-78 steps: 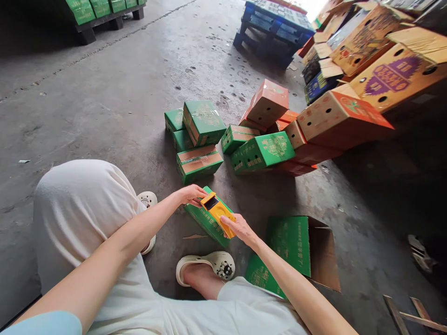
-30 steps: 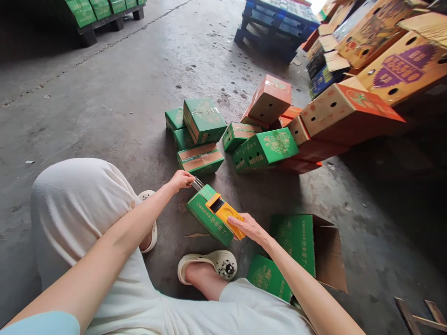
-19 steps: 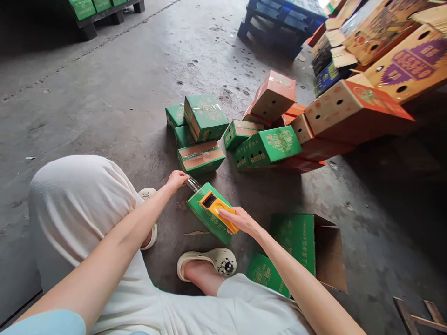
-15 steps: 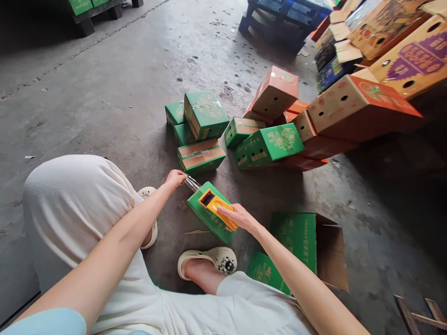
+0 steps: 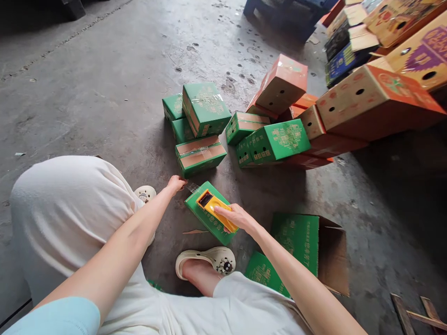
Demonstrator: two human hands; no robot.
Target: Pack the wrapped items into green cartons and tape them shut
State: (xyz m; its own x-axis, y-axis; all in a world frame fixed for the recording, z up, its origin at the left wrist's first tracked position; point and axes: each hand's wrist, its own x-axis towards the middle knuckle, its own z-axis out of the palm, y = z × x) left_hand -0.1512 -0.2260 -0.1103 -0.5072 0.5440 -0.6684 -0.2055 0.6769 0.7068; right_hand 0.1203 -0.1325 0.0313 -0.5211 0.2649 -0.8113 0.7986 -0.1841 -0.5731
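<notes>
A narrow green box (image 5: 223,236) stands on the floor between my feet. My left hand (image 5: 177,183) is closed in a pinch at the far left of this box. A short strip of clear tape (image 5: 193,187) runs from the pinched fingers to the box's edge. On the box's top, my right hand (image 5: 234,217) grips a yellow tape dispenser (image 5: 213,207), thumb lying along its upper side. A dark opening shows at the dispenser's far end. The right fingers underneath are mostly hidden.
Several green boxes (image 5: 206,110) lie stacked ahead, with orange boxes (image 5: 375,104) to the right. An open green carton (image 5: 295,235) lies by my right forearm. My shoe (image 5: 223,260) is close to the box. A blue pallet (image 5: 279,21) stands farther back, and a wooden frame (image 5: 407,311) lies lower right.
My view has shifted slightly. The left hand has lowered a little and the tape strip looks flatter and fainter. The right hand keeps its grip on the dispenser.
</notes>
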